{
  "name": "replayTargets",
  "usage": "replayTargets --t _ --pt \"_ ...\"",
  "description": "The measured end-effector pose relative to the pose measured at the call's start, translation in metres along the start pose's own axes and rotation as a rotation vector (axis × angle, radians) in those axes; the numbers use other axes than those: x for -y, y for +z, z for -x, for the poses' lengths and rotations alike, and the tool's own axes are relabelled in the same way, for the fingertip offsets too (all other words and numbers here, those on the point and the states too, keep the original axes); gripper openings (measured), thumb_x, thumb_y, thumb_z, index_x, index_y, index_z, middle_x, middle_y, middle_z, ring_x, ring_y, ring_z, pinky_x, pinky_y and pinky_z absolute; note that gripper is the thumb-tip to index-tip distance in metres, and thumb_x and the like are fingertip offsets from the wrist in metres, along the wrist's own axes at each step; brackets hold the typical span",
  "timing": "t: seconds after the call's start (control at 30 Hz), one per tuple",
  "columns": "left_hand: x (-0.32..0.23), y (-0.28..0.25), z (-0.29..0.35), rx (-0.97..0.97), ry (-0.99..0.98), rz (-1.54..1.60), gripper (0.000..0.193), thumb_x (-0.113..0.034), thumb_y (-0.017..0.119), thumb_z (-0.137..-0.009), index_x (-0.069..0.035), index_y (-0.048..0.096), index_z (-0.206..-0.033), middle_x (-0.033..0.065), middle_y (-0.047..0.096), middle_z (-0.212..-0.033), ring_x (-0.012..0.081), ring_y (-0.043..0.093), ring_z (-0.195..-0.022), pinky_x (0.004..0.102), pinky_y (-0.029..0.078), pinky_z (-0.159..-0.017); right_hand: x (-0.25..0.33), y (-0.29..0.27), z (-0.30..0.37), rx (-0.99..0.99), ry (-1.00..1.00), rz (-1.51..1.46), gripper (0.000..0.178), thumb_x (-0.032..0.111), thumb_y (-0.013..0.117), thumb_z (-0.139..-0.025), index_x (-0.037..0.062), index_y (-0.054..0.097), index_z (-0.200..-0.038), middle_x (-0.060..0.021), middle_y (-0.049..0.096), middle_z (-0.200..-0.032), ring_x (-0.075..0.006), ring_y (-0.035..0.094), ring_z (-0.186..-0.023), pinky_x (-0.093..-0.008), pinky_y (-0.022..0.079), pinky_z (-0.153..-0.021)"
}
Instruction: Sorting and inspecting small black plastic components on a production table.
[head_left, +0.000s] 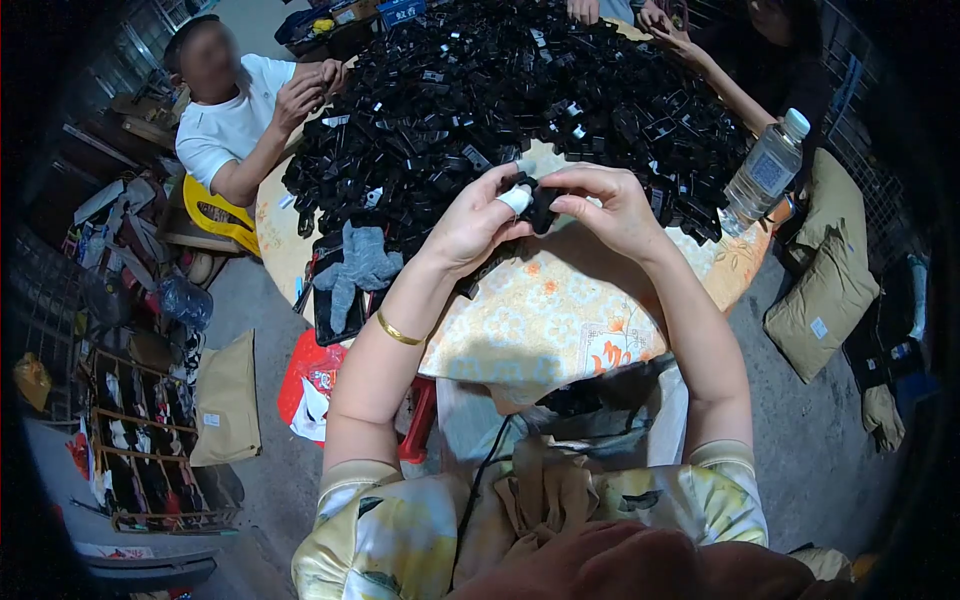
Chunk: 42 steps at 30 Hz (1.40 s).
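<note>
Over the near side of the round table, both my hands meet at a small black plastic piece. My left hand grips it from the left, with a white wrap round the thumb and a gold bangle at the wrist. From the right, my right hand pinches the same piece between thumb and fingers. The fingers partly cover it, so its exact kind cannot be made out. Just beyond my hands spreads a large heap of similar black plastic pieces. Beneath them lies a patterned tablecloth.
A grey glove lies on a dark tray left of my forearm. At the table's right edge stands a clear bottle. Co-workers sit at the far left and far right. A red stool and tan sacks are on the floor.
</note>
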<state>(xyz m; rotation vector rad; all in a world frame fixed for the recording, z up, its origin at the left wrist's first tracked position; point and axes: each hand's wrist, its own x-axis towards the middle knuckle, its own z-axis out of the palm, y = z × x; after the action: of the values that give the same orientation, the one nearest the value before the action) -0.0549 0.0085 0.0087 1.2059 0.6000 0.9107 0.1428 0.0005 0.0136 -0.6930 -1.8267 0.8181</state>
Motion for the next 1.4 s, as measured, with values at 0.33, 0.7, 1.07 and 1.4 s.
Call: replayTargets --t 0.33,0.7,1.07,1.4 --pt "0.004 0.004 -0.005 0.025 0.024 0.138 0.035 -0.010 0.047 -0.092 0.005 0.043 -0.123 0.0125 0.055 -0.112 0.0191 0.059 -0.099 0.0353 0.052 -0.088 -0.007 0.000 0.001 -0.089 -0.078 0.125 0.024 0.000 0.064 -0.077 0.0007 0.065 -0.101 -0.0104 0.064 -0.095 -0.0143 0.063 -0.081 -0.0244 0.051 -0.071" --pt "0.002 0.016 0.000 -0.004 0.134 -0.189 0.035 -0.011 0.053 -0.090 0.006 0.045 -0.120 0.0088 0.057 -0.105 0.0129 0.060 -0.090 0.0231 0.053 -0.075 -0.008 0.012 0.002 -0.201 -0.106 0.188 0.028 0.003 0.066 -0.075 0.0017 0.059 -0.102 -0.0082 0.053 -0.109 -0.0141 0.056 -0.093 -0.0242 0.050 -0.072" --pt "0.015 0.038 0.010 0.127 0.344 -1.073 0.028 -0.010 0.056 -0.081 0.001 0.056 -0.107 0.0196 0.061 -0.096 0.0343 0.060 -0.091 0.0395 0.046 -0.082 -0.021 -0.039 -0.007 0.362 0.389 -0.318 0.044 0.011 0.073 -0.073 -0.0003 0.057 -0.113 -0.0077 0.064 -0.098 -0.0118 0.060 -0.089 -0.0250 0.050 -0.073" --pt "0.024 0.036 0.017 0.258 0.517 -1.344 0.037 -0.025 0.068 -0.070 -0.001 0.059 -0.098 0.0135 0.055 -0.095 0.0295 0.050 -0.093 0.0398 0.042 -0.081 -0.071 0.020 -0.063 0.062 0.122 0.533 0.034 0.021 0.065 -0.078 0.0035 0.061 -0.107 -0.0169 0.064 -0.098 -0.0288 0.062 -0.089 -0.0359 0.048 -0.080"
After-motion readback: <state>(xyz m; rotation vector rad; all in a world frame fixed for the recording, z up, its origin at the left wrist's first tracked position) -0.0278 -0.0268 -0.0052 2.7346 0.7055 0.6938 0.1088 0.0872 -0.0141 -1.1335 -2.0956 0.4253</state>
